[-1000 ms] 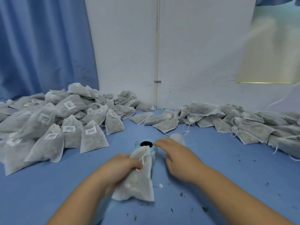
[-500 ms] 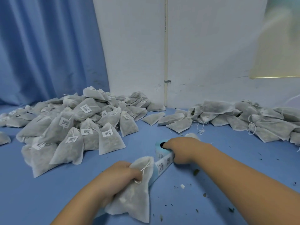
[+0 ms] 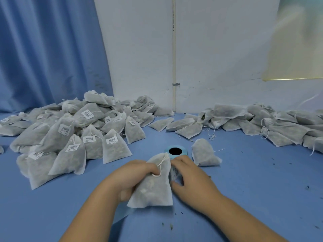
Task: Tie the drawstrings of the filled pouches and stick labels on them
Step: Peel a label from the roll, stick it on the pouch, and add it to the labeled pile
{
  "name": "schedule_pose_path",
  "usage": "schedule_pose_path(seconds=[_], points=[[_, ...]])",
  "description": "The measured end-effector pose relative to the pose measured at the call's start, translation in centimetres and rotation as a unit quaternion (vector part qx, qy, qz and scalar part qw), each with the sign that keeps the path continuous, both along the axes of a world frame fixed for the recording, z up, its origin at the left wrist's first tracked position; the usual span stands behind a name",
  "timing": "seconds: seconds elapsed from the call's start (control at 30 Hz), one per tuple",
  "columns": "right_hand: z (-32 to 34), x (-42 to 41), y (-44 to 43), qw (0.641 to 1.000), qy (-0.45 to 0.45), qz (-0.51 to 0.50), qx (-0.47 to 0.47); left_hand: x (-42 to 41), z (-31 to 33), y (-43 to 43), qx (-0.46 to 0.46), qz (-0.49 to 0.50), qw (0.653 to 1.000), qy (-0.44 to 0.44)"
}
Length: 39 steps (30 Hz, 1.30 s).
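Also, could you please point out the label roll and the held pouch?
label roll [image 3: 184, 153]: head view, blue top rim.
held pouch [image 3: 153, 187]: head view, middle of its body.

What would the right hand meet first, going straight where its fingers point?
Most likely the label roll, at the right hand's fingertips, perhaps touching; the pouch in the left hand lies just beyond.

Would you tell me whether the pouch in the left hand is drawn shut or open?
Drawn shut: the pouch is gathered at its neck, its drawstring looped beside the left hand.
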State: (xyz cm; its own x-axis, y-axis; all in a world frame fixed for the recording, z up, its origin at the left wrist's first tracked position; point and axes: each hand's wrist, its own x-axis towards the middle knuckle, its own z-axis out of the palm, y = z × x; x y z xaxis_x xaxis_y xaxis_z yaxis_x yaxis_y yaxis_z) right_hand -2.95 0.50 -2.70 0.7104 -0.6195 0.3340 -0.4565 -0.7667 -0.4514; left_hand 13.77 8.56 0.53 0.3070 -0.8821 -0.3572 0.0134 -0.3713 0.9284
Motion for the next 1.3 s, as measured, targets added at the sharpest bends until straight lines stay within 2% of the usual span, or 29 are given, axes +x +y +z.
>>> schedule_pose_path(seconds=[0.13, 0.23, 0.43, 0.6, 0.9, 1.1, 1.3], points=[[-0.6, 0.0, 1.1, 0.994, -0.075, -0.077, 0.005, 0.7, -1.6, 0.0, -0.004, 0.021, 0.991, 0.131], [-0.8, 0.4, 1.9, 0.994, -0.082, -0.066, 0.001, 1.3, -1.6, 0.1, -0.015, 0.039, 0.979, 0.199], [-1.1, 1.0, 1.7, 0.995, -0.079, -0.058, 0.011, 1.6, -1.7, 0.4, -0.077, 0.047, 0.964, 0.249], [-1.1, 1.2, 1.7, 0.992, -0.101, -0.076, 0.011, 1.7, -2.0, 0.6, -0.091, 0.053, 0.964, 0.243], [-0.7, 1.0, 2.2, 0.991, -0.108, -0.084, -0.004, 0.4, -1.6, 1.1, -0.084, 0.008, 0.972, 0.217], [-0.5, 1.0, 2.1, 0.989, -0.097, -0.107, 0.006, -0.3, -1.0, 1.4, -0.126, -0.029, 0.988, 0.088], [-0.7, 1.1, 2.1, 0.989, -0.079, -0.126, 0.009, -0.9, -0.8, 1.5, -0.128, -0.031, 0.991, 0.035]])
